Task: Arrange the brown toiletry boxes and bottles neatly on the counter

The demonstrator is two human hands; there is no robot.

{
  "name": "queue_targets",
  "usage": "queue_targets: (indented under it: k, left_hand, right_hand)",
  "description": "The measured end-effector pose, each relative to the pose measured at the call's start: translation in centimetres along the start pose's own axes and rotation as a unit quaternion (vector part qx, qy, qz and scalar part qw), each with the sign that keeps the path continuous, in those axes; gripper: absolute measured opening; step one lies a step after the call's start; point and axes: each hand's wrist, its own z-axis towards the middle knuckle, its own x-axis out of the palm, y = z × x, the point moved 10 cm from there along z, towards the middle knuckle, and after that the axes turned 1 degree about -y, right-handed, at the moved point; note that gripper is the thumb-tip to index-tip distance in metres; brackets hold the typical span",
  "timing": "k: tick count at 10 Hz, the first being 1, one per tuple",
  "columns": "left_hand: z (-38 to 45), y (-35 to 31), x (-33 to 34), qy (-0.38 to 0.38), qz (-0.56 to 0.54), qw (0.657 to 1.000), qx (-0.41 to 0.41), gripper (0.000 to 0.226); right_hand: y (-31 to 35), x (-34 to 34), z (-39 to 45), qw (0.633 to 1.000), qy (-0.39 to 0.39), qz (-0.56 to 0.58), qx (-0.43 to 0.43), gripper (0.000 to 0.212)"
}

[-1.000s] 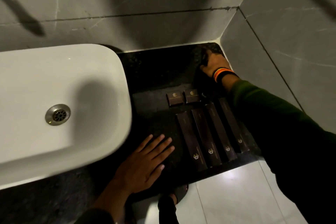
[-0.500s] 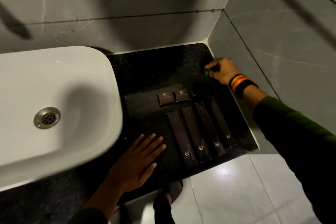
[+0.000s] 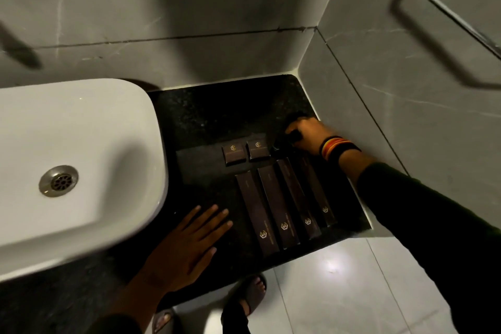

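Observation:
Several long brown boxes (image 3: 280,206) lie side by side on the black counter (image 3: 217,114), logos toward me. Two small square brown boxes (image 3: 233,154) (image 3: 258,150) sit in a row behind them. My right hand (image 3: 307,134), with striped bands on the wrist, is closed around a small dark bottle (image 3: 294,134) just right of the square boxes. A second dark bottle (image 3: 277,146) seems to stand beside it, hard to make out in the shadow. My left hand (image 3: 187,247) rests flat on the counter, fingers spread, left of the long boxes.
A white basin (image 3: 81,144) with a metal drain fills the left side. Grey tiled walls close the counter at the back and right. A metal rail (image 3: 461,16) hangs at the upper right. My sandalled feet (image 3: 246,298) stand on the pale floor below the counter edge.
My right hand has come from the back corner of the counter toward the square boxes, carrying the dark bottle. My left hand has stayed flat on the counter.

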Motion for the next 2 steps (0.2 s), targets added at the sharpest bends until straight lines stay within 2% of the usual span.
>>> queue_targets:
  k: [1, 2]
  left_hand:
    - [-0.2, 0.0, -0.3, -0.009, -0.006, 1.0, 0.001, 0.062]
    - [-0.1, -0.1, -0.4, -0.004, -0.017, 1.0, 0.0, 0.062]
  right_hand:
    - [-0.5, -1.2, -0.9, 1.0, -0.017, 0.024, -0.005, 0.046]
    - [-1.9, -4.5, -4.9, 0.983, -0.145, 0.111, 0.0, 0.051]
